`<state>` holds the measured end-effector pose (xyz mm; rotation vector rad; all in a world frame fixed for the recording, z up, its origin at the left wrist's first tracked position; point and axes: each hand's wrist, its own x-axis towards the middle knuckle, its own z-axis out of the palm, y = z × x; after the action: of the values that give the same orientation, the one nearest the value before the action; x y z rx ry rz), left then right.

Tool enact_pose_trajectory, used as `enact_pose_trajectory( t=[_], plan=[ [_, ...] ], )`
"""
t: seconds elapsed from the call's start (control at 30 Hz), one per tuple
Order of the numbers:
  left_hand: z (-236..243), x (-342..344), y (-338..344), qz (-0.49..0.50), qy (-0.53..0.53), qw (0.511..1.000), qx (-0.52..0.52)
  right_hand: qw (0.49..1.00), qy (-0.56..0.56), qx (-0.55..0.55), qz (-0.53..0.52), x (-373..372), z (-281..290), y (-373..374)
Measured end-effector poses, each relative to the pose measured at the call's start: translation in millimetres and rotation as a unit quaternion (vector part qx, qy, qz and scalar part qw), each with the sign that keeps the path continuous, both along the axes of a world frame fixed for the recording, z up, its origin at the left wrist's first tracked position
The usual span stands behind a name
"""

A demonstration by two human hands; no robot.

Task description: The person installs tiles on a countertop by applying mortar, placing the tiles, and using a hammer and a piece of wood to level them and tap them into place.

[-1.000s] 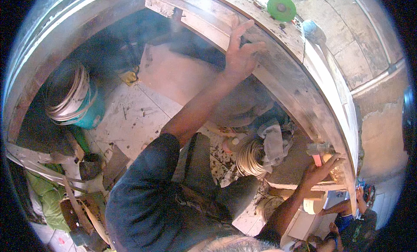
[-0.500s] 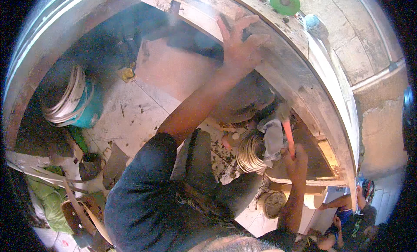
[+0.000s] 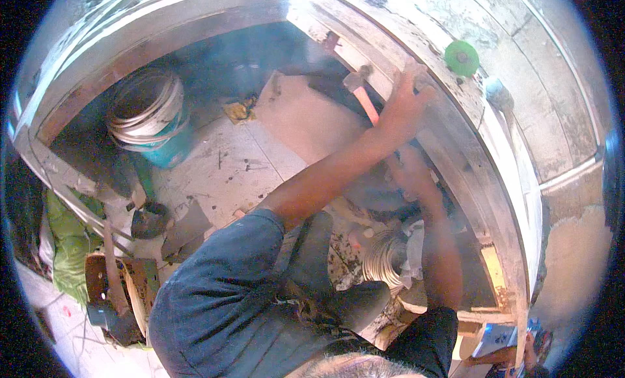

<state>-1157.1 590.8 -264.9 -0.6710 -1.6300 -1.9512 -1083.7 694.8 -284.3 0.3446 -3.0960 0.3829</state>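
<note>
My left hand (image 3: 411,99) is closed over the edge of a long worn wooden beam (image 3: 470,173), its arm stretched forward. Below it, my right hand (image 3: 415,173) grips the orange handle of a hammer (image 3: 368,104). The handle passes behind my left wrist. The hammer's head is raised beside the inner face of the beam, apart from it as far as I can tell. Near my right forearm stands a coil of pale wire or cord (image 3: 384,261), with a crumpled grey plastic bag (image 3: 414,251) against it.
A teal and white bucket (image 3: 153,121) stands at the left on the dirty tiled floor (image 3: 241,160). A flat reddish-brown board (image 3: 306,117) lies ahead. Dark pots, green sacking (image 3: 68,248) and scraps lie at lower left. A green disc (image 3: 461,57) rests beyond the beam. Another person's arm shows at lower right.
My right hand has brought the hammer forward and left, from beside the coil to near my left hand. My left hand's spread fingers have closed on the beam. The view has shifted too.
</note>
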Motion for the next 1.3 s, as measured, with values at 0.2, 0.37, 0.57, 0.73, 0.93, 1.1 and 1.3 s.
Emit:
enact_pose_trajectory(
  t=[0.2, 0.37, 0.57, 0.73, 0.93, 1.1, 1.3],
  plan=[
    [11, 4, -4, -0.043, -0.084, 0.995, 0.024, 0.978, 0.028, -0.144, 0.151, -35, -13, 9],
    [9, 11, -15, -0.052, -0.076, 0.996, 0.020, 0.971, -0.127, -0.201, -0.022, -36, 8, 18],
    [-3, -3, 7, -0.026, -0.059, 0.996, 0.067, 0.983, 0.052, -0.086, -0.154, -22, -10, 10],
    [-17, -16, 13, 0.015, 0.023, 0.999, 0.046, 0.995, 0.049, -0.088, -0.004, 28, -37, 15],
    [-16, -17, 8, 0.186, 0.168, 0.968, -0.017, 0.978, 0.050, -0.178, -0.096, 158, -85, 58],
    [-18, -15, 14, 0.158, 0.147, 0.976, 0.013, 0.976, 0.122, -0.068, -0.166, 195, -47, 66],
    [-19, -22, 15, 0.097, 0.129, 0.985, 0.053, 0.952, 0.294, -0.030, -0.077, 156, -1, 64]
  ],
)
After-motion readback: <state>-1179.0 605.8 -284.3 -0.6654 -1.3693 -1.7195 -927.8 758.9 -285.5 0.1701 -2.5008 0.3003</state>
